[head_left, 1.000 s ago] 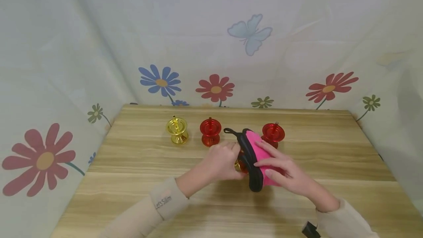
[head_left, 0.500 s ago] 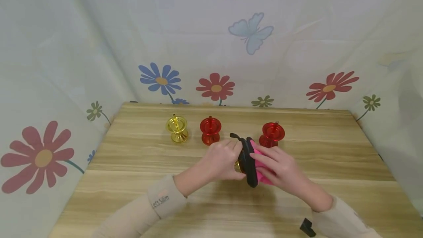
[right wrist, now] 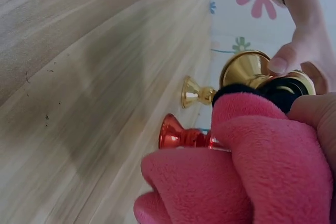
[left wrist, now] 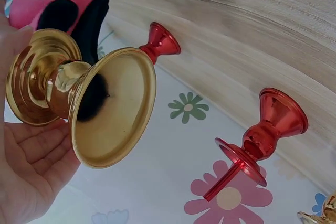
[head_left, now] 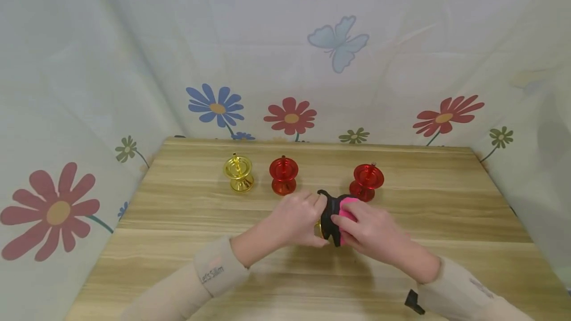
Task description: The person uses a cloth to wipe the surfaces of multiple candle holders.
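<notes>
My left hand (head_left: 296,219) grips a gold candle holder (left wrist: 119,124) on its side; in the left wrist view its hollow, flared base faces the camera. My right hand (head_left: 379,234) holds a plush pink cloth with a thick black edge and a hanging loop (right wrist: 273,166). Its black part wraps against the holder's far end, which is mostly hidden in the head view. Both hands meet over the middle of the table. In the right wrist view, pink folds bulge out below the right fingers, and the left thumb rests on the gold holder.
Along the back of the wooden table (head_left: 187,261) stand a gold candle holder (head_left: 241,183), a red candle holder (head_left: 284,186) and, farther right, another red one (head_left: 363,190). Each has an upright spike. A flower-printed curtain (head_left: 250,48) hangs behind. A black strap end (head_left: 414,302) shows by the right sleeve.
My right hand has moved slightly left and bunched the pink cloth closer round the gold candle holder. The cloth has folded down smaller. My left hand keeps its grip, nearly in place.
</notes>
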`<state>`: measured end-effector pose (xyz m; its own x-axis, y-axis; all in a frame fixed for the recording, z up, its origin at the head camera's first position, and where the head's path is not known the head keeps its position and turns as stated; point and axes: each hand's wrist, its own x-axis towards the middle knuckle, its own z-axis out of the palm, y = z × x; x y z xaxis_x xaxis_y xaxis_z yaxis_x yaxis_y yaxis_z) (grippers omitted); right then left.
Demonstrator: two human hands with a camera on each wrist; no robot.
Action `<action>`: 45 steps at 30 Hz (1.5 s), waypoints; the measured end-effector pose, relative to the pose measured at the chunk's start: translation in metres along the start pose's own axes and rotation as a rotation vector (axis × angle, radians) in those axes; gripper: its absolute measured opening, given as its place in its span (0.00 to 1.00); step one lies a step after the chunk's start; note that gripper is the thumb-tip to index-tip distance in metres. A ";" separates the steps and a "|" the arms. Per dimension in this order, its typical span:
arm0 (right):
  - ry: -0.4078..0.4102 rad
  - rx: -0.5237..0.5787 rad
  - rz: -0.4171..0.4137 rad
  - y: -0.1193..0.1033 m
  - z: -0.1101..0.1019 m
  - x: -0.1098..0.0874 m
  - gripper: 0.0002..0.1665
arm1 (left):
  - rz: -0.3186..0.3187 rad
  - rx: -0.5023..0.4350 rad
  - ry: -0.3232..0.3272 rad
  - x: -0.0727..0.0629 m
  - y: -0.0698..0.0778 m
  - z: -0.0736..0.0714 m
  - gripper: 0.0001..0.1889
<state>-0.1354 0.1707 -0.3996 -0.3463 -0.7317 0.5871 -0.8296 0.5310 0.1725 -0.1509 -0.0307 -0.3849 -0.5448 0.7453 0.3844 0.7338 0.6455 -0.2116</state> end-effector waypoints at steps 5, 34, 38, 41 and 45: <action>-0.007 -0.046 0.019 -0.003 0.005 0.002 0.14 | 0.008 -0.002 -0.001 -0.001 0.002 -0.002 0.32; 0.044 0.131 0.092 0.001 0.008 0.004 0.14 | 0.036 -0.209 -0.097 -0.001 -0.008 0.010 0.41; 0.052 0.158 0.142 0.004 0.010 0.005 0.17 | 0.046 -0.074 0.129 -0.007 -0.004 0.020 0.41; 0.038 0.148 0.125 0.005 0.011 0.004 0.16 | 0.011 -0.153 0.024 -0.008 -0.005 0.017 0.44; 0.020 0.126 0.069 0.006 0.010 0.003 0.12 | -0.053 -0.350 -0.266 -0.004 -0.012 0.007 0.48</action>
<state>-0.1462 0.1673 -0.4047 -0.3961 -0.6861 0.6102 -0.8532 0.5206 0.0315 -0.1608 -0.0405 -0.3901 -0.6368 0.7595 0.1323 0.7707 0.6223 0.1372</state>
